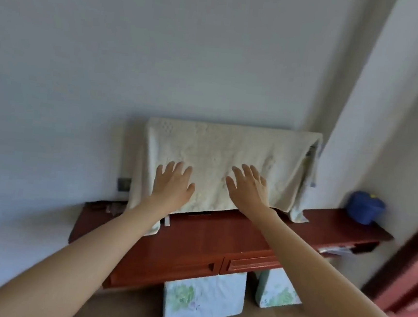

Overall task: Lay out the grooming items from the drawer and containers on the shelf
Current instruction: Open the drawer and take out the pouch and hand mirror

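Your left hand flat, fingers spread, grasping nothing, in front of cream towel draped on far side of red shelf. Your right hand likewise released. Drawer closed, near edge. Blue container far right.

Both arms were bare all the way up, no sleeves in sight. The left hand and right hand were bare as well, no rings, no watch, no gloves, nails short and plain.
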A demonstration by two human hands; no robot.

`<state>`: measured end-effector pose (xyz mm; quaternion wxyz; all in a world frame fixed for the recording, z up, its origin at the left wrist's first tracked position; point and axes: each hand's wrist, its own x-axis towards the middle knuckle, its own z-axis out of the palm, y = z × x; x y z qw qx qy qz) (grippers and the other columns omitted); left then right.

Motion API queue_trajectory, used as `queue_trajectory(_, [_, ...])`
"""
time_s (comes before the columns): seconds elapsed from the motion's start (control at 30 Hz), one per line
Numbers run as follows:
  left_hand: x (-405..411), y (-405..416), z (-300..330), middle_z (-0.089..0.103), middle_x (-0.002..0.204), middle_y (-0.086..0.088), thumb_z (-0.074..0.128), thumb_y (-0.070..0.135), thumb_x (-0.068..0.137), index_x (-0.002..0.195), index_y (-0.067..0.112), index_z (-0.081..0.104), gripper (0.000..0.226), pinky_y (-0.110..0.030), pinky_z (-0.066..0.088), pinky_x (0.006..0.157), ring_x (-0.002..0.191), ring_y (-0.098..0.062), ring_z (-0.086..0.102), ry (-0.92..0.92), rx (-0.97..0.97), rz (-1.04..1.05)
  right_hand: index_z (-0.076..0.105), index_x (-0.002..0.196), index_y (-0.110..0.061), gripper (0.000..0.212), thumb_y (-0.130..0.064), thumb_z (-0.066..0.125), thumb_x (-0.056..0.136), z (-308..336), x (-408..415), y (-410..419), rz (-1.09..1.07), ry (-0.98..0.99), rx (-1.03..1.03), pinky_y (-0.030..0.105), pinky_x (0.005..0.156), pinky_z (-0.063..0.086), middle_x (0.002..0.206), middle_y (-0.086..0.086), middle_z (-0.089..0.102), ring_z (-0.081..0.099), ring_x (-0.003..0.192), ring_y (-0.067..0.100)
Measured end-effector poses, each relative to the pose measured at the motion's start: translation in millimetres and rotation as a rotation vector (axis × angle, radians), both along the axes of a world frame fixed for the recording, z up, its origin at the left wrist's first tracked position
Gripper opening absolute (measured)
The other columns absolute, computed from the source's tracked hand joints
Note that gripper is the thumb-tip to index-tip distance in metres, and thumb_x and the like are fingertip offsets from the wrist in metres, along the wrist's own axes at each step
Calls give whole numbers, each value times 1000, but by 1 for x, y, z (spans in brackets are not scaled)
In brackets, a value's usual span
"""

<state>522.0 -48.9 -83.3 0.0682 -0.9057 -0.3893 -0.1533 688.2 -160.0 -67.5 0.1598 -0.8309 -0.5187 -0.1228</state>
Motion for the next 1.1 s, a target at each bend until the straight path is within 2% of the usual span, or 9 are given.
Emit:
queue_trajectory(0.27, [-35,-11,-69,47,132,-5,38,40,94,133,16,44,46,-41,35,95,117,-26,45,63,-45,227,37,143,-18,47,-39,32,101,-80,-4,24,201,110,-94,44,113,19,153,7,30,15,144,26])
queue_trajectory(0.4, [-38,-12,-108,45,134,-6,41,37,94,135,14,43,46,-46,35,97,122,-28,41,87,-106,240,39,142,-19,46,-39,33,100,-123,-3,30,206,159,-151,44,112,20,152,6,32,17,144,24])
queue_trajectory(0.6, [-43,-5,-172,56,127,-10,52,37,89,129,12,52,46,-48,40,92,115,-31,51,110,-208,268,38,143,-19,47,-39,34,100,-186,-3,42,185,198,-232,44,114,19,153,7,31,15,145,24])
queue_trajectory(0.8, [-46,-3,-223,41,146,-13,43,39,95,140,14,41,52,-52,29,106,134,-33,35,192,-313,278,36,145,-19,47,-38,31,101,-245,-6,38,183,214,-346,44,114,18,154,6,29,15,145,25])
queue_trajectory(1.1, [-40,-14,-294,46,141,-9,42,39,95,138,15,43,50,-47,32,103,128,-29,41,230,-502,342,44,139,-15,44,-34,39,100,-321,-14,38,261,309,-456,42,110,25,147,6,41,27,140,25])
